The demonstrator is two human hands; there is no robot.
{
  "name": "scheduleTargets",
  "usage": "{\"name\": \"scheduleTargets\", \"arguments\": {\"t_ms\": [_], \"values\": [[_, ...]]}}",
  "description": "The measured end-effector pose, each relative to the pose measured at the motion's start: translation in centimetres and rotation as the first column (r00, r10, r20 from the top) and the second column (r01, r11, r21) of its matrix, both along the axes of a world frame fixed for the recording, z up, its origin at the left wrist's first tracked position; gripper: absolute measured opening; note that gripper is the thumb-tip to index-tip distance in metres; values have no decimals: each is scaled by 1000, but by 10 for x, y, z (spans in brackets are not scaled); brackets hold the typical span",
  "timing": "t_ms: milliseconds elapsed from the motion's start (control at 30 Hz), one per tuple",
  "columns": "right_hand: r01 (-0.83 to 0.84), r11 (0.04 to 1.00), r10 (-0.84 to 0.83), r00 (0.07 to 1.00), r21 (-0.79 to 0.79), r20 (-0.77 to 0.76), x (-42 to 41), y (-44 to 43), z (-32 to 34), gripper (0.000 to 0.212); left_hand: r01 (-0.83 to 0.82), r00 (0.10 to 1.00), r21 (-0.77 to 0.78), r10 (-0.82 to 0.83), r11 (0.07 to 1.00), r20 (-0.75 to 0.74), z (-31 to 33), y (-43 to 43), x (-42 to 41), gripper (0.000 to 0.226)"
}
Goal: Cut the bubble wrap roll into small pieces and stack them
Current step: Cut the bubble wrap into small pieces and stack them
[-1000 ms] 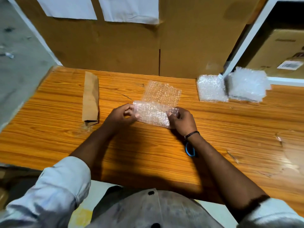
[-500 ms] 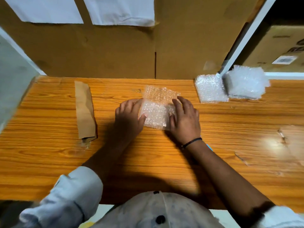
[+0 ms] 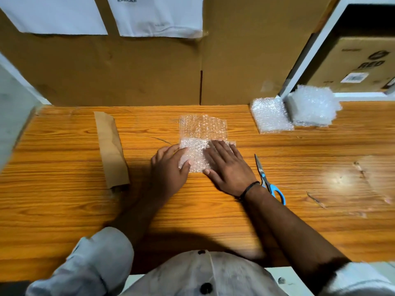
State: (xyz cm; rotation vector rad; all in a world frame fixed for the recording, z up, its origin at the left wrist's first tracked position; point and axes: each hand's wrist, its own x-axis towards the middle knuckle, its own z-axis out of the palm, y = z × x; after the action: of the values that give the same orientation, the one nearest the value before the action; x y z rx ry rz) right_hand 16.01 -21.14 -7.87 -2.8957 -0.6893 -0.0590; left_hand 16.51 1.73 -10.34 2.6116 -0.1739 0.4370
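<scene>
The left hand (image 3: 168, 167) and right hand (image 3: 226, 167) pressed flat, grips released, on the folded bubble wrap piece (image 3: 195, 154) mid-table (image 3: 213, 221), its far edge uncovered. Scissors (image 3: 267, 180) lay just right of the wrist, and the stacks (image 3: 271, 118) sat well apart.

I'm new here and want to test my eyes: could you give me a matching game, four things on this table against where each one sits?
1. scissors
2. brown paper bag
3. folded bubble wrap
4. bubble wrap stacks

a. pressed under the left hand and right hand
b. far right, beside the white post
c. left of both hands
d. just right of the right wrist

Pairs: 1-d, 2-c, 3-a, 4-b.
</scene>
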Motion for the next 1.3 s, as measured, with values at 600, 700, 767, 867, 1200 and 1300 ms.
{"name": "scheduleTargets", "arguments": {"t_ms": [600,700,767,867,1200,1300], "values": [[-21,1000,20,992,-3,-125,7,13,-2,79,-29,999,-234,35,972,22,19,18,-9,43],[-55,998,51,991,-23,-121,6,7,-2,86,231,971,91,-236,969,48,30,34,-2,55],[-68,997,64,989,-27,-133,8,3,-3,87,416,896,171,-370,893,-245,33,47,8,75],[-76,997,72,987,-22,-142,11,0,-2,86,544,789,281,-367,791,-493,26,63,24,94],[-49,993,64,988,104,-140,17,-5,11,75,442,895,257,-405,859,-185,38,54,22,50],[51,934,-28,997,354,-70,21,-6,19,37,310,924,-12,-304,951,-231,51,51,18,44]]}}
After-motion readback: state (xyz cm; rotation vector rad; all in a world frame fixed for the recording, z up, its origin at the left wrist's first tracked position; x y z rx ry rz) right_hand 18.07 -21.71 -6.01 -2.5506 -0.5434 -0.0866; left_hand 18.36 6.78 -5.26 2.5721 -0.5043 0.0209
